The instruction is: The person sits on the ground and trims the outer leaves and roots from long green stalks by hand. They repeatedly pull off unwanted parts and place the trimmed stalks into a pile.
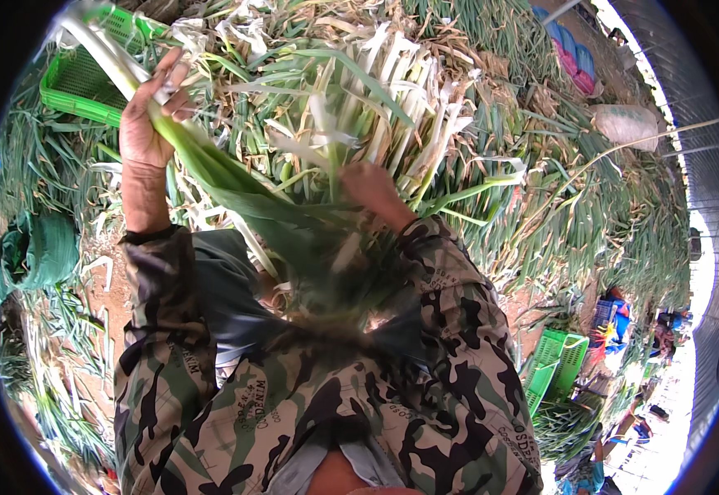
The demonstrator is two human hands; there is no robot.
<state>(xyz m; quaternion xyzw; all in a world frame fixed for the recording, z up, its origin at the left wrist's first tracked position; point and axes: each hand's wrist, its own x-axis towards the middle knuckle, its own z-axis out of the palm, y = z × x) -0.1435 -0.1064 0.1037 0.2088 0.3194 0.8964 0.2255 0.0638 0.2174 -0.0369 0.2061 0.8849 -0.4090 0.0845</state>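
My left hand (pixel 149 117) is raised at the upper left, wrapped around long-stemmed green onions (pixel 199 158). Their white stems (pixel 96 52) point to the upper left, and the green leaves run down across my lap, blurred at the lower end. My right hand (pixel 369 185) is a blurred fist to the right of those leaves. Pale strips of onion leaf (pixel 325 127), blurred too, stick out of this fist; its fingertips are hidden. Just beyond it lies a row of onions with white stems (pixel 396 80) side by side on the heap.
Green plastic crates stand at the upper left (pixel 81 99) and lower right (pixel 557 365). A green sack (pixel 41 250) sits at the left. Piled onions (pixel 619 223) spread to the right, with a white sack (pixel 625 127) among them. Other people (pixel 665 334) are at the far right.
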